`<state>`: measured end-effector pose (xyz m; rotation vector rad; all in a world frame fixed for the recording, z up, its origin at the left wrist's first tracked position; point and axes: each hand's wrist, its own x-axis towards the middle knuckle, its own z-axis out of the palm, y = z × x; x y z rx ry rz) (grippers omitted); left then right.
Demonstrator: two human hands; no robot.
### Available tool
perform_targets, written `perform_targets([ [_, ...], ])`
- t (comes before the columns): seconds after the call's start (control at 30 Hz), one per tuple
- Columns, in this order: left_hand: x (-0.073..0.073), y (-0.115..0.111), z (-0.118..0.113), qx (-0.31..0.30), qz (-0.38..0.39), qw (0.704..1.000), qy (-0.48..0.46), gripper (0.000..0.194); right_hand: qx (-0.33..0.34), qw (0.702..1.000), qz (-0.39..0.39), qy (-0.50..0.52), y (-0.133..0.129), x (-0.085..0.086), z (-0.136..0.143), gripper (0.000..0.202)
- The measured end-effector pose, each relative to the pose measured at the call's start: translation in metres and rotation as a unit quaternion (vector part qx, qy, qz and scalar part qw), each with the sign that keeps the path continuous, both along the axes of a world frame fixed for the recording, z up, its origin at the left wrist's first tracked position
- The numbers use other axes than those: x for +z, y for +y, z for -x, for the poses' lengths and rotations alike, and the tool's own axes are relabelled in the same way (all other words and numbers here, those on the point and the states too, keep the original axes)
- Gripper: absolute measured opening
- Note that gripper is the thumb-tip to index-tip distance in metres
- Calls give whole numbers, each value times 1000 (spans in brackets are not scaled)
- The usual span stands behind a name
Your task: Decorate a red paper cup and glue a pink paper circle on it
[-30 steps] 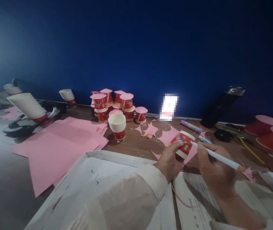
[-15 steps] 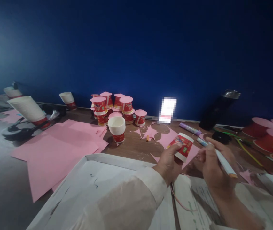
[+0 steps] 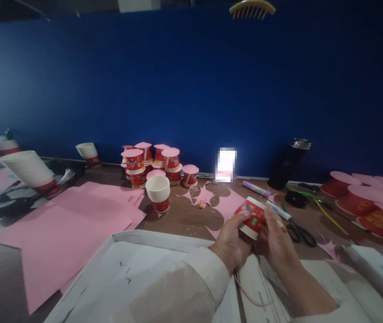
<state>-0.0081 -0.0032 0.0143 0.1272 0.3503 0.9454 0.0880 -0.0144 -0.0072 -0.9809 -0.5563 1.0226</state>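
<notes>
My left hand [image 3: 233,240] is closed around a red and white paper cup [image 3: 254,220], tilted on its side. Close against the cup's right edge is my right hand [image 3: 277,246], its fingers bent. A white pen's orange end [image 3: 282,227] pokes out behind those fingers; the rest of that pen is hidden. Just beyond lies a second pale pen [image 3: 280,210], beside black scissors [image 3: 301,234]. Pink cut paper [image 3: 228,204] with round gaps lies behind the cup. To the left stands a small stack of paper cups [image 3: 158,190].
Upturned cups with pink discs [image 3: 134,160] are piled near the blue wall. Large pink sheets [image 3: 73,224] cover the left. A black bottle [image 3: 287,166], a purple tube [image 3: 255,188] and red, pink-topped items [image 3: 363,199] stand or lie rightward. A white box lid [image 3: 137,242] is in front.
My right hand has moved left to the cup and turned, so most of the white pen is now hidden. The scissors have come into sight. The view has tilted up and shifted right.
</notes>
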Motion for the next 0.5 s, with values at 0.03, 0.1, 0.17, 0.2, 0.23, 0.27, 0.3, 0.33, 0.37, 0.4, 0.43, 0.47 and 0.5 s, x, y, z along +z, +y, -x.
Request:
perform_targets([
  [0.03, -1, 0, -1, 1, 1, 1000, 0, 13, 8, 1000, 1, 10, -1, 0, 3, 56],
  [0.1, -3, -1, -2, -9, 3, 1000, 9, 11, 18, 999, 15, 37, -2, 2, 9, 55],
  [0.17, -5, -1, -2, -17, 5, 1000, 21, 12, 32, 996, 33, 72, -3, 6, 13, 50],
  [0.2, -5, -1, -3, -18, 5, 1000, 24, 13, 37, 994, 41, 90, -3, 8, 15, 47],
  [0.23, -5, -1, -3, -17, 3, 1000, 25, 15, 40, 993, 46, 105, -3, 10, 16, 43],
  [0.27, -5, -2, -3, -13, -1, 1000, 23, 17, 38, 991, 47, 116, -2, 11, 17, 41],
  [0.3, -5, -2, -3, -10, -8, 1000, 18, 19, 32, 991, 42, 122, -1, 12, 17, 38],
  [0.33, -4, -3, -3, -7, -19, 1000, 11, 22, 22, 992, 35, 122, 1, 13, 17, 36],
  [0.37, -3, -3, -3, -4, -30, 1000, 4, 25, 11, 992, 26, 120, 2, 13, 17, 34],
  [0.4, -3, -4, -3, 1, -39, 999, -2, 28, 2, 993, 18, 117, 3, 13, 16, 33],
  [0.43, -3, -4, -3, 1, -47, 999, -7, 32, -5, 993, 13, 113, 4, 13, 16, 31],
  [0.47, -2, -4, -3, -4, -55, 998, -11, 37, -8, 994, 10, 112, 5, 12, 14, 30],
  [0.5, -2, -4, -3, -12, -61, 998, -15, 42, -8, 994, 8, 113, 6, 12, 13, 29],
])
